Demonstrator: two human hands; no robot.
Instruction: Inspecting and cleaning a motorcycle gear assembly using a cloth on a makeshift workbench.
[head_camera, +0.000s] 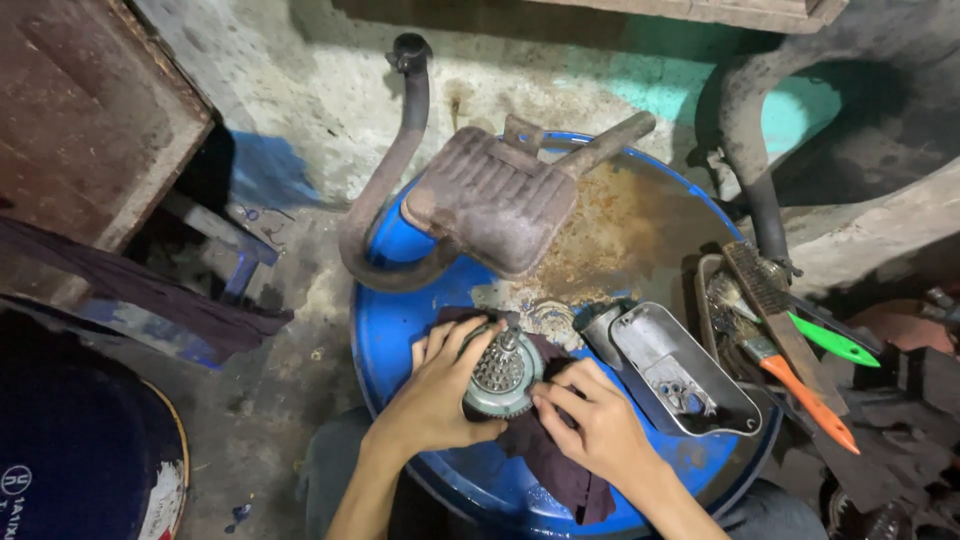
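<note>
Items as I see them, left to right. One wooden crate (85, 110), far left. One blue drum (400, 330) serving as tabletop. One rusty exhaust (480, 195) lying across its top. My left hand (435, 395), fingers curled around one round toothed metal part (502, 380), low on the drum's middle. One dark rag (555, 465) under it. My right hand (600, 425) pinches that rag against the part. One grey metal cover (685, 370), just beside. Two brushes, orange (800, 385) and green (830, 340), at right.
</note>
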